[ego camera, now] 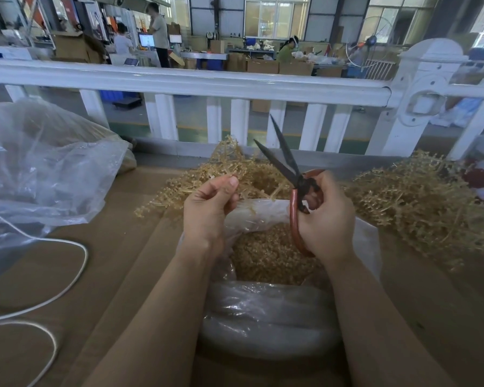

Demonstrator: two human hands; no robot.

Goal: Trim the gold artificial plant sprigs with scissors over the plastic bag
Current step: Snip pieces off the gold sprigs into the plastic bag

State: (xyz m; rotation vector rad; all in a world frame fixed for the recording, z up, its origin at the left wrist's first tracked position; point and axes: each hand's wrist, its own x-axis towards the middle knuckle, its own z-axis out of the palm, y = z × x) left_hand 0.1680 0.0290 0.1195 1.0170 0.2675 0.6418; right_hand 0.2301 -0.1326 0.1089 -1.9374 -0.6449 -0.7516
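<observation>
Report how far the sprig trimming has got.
Done: the plastic bag already holds a deep layer of gold cuttings. In hand: the left hand pinches a sprig above it, and the right hand holds the scissors, blades apart. Left: a large sprig pile on the right.

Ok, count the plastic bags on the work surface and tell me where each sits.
2. One open plastic bag sits directly below the hands, filled with gold trimmings. A larger clear bag lies at the far left by the white railing. Others may lie outside the view.
</observation>
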